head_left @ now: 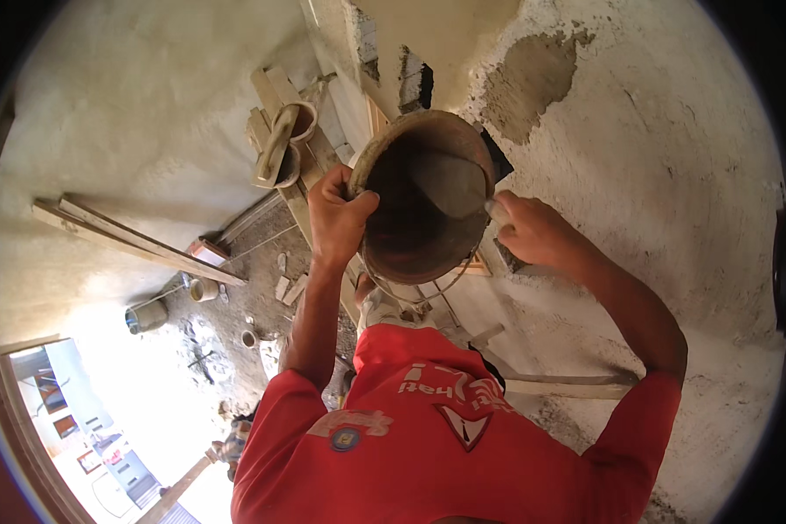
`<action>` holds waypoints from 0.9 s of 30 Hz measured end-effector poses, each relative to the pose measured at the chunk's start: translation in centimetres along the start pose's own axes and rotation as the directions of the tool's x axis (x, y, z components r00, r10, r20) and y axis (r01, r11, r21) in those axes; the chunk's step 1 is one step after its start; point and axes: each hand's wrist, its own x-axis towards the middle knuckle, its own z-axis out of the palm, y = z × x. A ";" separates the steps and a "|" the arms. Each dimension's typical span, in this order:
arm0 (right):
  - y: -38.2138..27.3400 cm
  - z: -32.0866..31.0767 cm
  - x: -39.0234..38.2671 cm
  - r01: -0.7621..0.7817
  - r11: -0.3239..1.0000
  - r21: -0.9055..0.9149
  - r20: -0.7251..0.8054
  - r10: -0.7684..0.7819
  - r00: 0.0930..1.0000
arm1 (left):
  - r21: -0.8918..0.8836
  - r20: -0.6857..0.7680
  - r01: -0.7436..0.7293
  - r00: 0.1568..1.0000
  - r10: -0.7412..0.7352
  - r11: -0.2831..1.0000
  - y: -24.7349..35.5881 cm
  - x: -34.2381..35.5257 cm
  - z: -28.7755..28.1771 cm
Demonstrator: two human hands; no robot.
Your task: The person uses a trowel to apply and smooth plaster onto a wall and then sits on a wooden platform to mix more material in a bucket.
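A dark, mortar-stained bucket (424,244) is tilted so that its mouth faces me, with a thin wire handle hanging below. My left hand (341,214) is closed on the left side of its rim, thumb towards the inside. At the opposite side my right hand (533,229) is closed round the handle of a trowel (450,185). The trowel's grey blade reaches into the bucket. Shadow hides most of the bucket's inside, so I cannot tell how much is in it.
Planks (301,196) run below and left of the bucket, bearing two smaller buckets (303,120) and a wooden float (277,144). The plastered wall (655,175) at right has a damp patch (533,83). Boards (140,240) lean at left; more buckets (147,316) stand on the rubble-strewn floor.
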 end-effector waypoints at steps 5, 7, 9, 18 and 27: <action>-0.3 2.5 2.1 0.140 0.983 -0.120 -0.119 -0.155 0.981 | -0.147 0.069 -0.018 0.997 0.028 0.989 0.7 0.3 1.3; -1.9 3.5 1.5 0.205 0.922 -0.329 -0.173 -0.272 0.947 | -0.158 0.090 -0.049 0.994 0.064 0.986 1.3 0.6 1.4; -1.6 4.8 0.7 0.341 0.826 -0.448 -0.160 -0.450 0.878 | -0.143 0.101 -0.091 0.989 0.106 0.985 1.5 1.0 1.2; -1.7 -2.5 -3.4 0.075 0.715 -0.695 -0.269 -0.355 0.895 | 0.139 0.126 -0.041 0.992 0.023 0.989 2.4 0.1 2.6; 0.4 -0.4 1.1 0.116 0.816 -0.567 -0.049 -0.174 0.984 | 0.371 0.153 -0.240 0.969 0.196 0.897 4.6 -0.1 5.2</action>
